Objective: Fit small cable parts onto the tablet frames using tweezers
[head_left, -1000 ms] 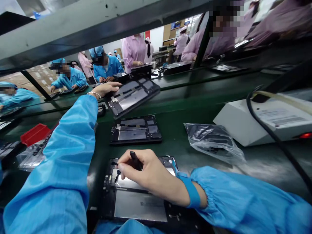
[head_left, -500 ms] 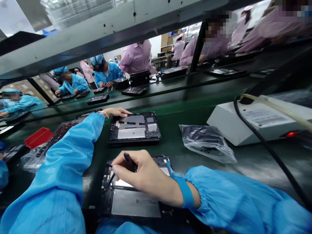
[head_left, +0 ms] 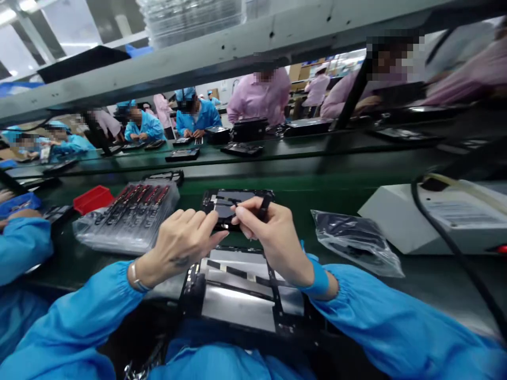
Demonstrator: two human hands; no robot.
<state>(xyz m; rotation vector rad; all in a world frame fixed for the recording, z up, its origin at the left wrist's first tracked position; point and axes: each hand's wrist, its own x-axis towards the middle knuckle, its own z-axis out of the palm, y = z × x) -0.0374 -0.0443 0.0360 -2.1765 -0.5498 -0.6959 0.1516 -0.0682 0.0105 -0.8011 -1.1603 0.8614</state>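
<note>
My left hand [head_left: 186, 240] hovers above the near tablet's upper left side, its fingers bent and the thumb apart from them. Nothing shows in that gap. My right hand [head_left: 277, 227] pinches a slim black tool [head_left: 264, 208], mostly hidden by the fingers; its exact kind does not show. The near opened tablet [head_left: 237, 309] lies in front of me, with silver battery panels and a black strip across them. Behind it is a second opened tablet [head_left: 224, 210], partly covered by both hands.
Left of my hands is a clear plastic tray of black and red parts [head_left: 138, 211], with a red bin [head_left: 93, 199] beyond. At right are a clear plastic bag [head_left: 356, 240] and a white device [head_left: 412, 221] with a black cable [head_left: 455, 248]. A co-worker's blue sleeve [head_left: 26, 243] is at left.
My left hand has left the far tablet and come nearer. My right hand has risen from the near tablet, away from its left side, still with the black tool. The view has shifted left.
</note>
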